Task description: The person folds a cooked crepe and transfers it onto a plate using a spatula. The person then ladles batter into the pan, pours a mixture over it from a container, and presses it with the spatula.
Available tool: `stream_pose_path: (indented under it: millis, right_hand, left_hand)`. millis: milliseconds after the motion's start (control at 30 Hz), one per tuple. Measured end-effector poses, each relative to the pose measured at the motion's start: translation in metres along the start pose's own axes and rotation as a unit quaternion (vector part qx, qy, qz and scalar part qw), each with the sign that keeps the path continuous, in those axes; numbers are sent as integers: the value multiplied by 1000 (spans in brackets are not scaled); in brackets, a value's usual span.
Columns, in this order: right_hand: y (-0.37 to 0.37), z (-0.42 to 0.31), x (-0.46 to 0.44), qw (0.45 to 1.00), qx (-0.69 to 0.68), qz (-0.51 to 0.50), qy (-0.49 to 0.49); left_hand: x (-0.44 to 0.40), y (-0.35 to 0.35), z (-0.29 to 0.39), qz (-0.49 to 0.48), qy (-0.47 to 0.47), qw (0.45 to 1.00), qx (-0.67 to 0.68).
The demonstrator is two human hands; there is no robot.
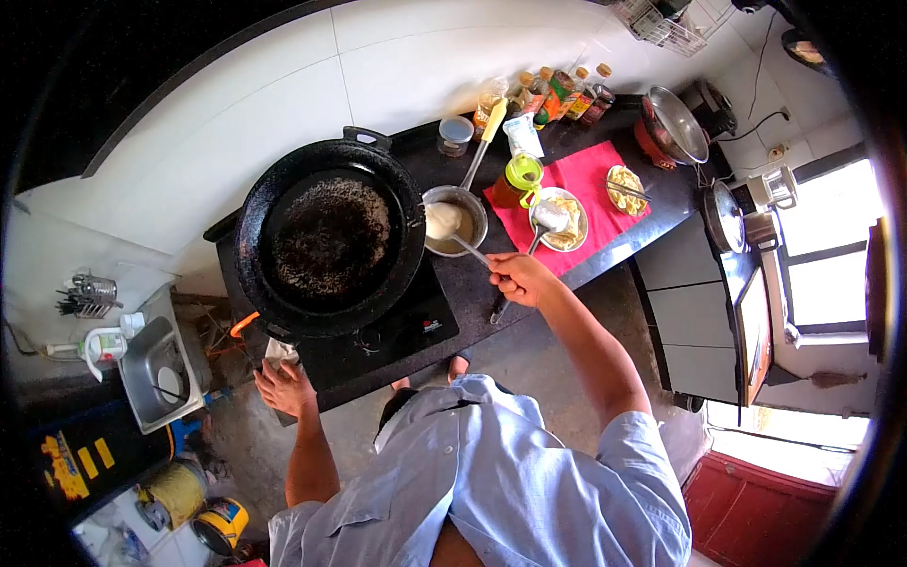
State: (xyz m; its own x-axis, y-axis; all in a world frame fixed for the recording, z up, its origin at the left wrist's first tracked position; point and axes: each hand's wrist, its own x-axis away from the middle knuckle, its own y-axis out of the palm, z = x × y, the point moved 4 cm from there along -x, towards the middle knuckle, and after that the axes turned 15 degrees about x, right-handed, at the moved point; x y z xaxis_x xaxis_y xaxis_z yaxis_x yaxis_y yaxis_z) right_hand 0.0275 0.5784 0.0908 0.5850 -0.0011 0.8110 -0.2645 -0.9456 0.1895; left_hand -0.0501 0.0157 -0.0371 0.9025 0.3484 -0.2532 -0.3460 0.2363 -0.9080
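Bottle labels [561, 93] are unreadable; right fingers [506, 268] hold a ladle [467, 246].

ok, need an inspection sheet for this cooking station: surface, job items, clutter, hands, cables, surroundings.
Surface: glossy black counter, red rectangular cloth lying on it.
Job items: large round black wok over black glass hob; silver metal saucepan beside it; long-handled metal ladle with pale mixture at the saucepan.
Clutter: row of labelled bottles along the wall; green-lidded jar.
Hands: right hand grips the ladle's handle; left hand open beside crumpled pale cloth, contact unclear.
Cables: thin dark cord near right-hand wall.
Surroundings: rectangular steel sink left, bright window right.
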Motion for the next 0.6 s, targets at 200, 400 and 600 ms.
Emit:
stream_pose_path:
  millis: [200, 400, 600]
  right_hand:
    - [4, 5, 26, 999, -1, 42, -28]
    - [4, 8, 49, 999, -10, 19, -41]
    - [6, 3, 74, 998, -15, 22, -50]
  left_hand:
    - [-1, 1, -2, 15, 17, 1000, 6]
    - [0, 0, -1, 9, 10, 1000, 5]
    - [1, 1, -2, 15, 12, 1000, 14]
